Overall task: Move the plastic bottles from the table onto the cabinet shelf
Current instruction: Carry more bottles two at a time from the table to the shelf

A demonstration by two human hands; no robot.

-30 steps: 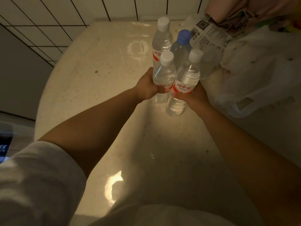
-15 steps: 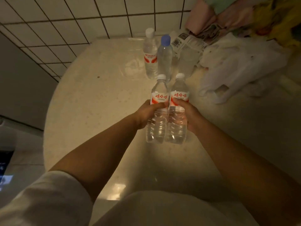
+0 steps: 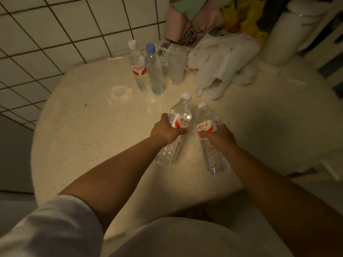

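My left hand [image 3: 164,131] grips a clear plastic bottle [image 3: 179,117] with a red label and white cap, tilted over the round cream table [image 3: 92,127]. My right hand [image 3: 219,138] grips a second bottle [image 3: 206,119] of the same kind, a little apart from the first. Both are lifted off the tabletop. At the back of the table two more bottles stand upright: a white-capped one [image 3: 138,69] with a red label and a blue-capped one [image 3: 154,71] beside it. No cabinet shelf shows in the head view.
Behind the standing bottles lie a clear wrapped pack [image 3: 176,60] with barcodes and a crumpled white plastic bag [image 3: 219,64]. Pink and yellow cloth [image 3: 204,17] is piled against the tiled wall [image 3: 55,34]. A white cylindrical bin [image 3: 289,32] stands at the back right.
Both hands have drawn the two bottles back from the group toward me and spread them apart. The view has pulled back and turned right, showing more wall and the bin.
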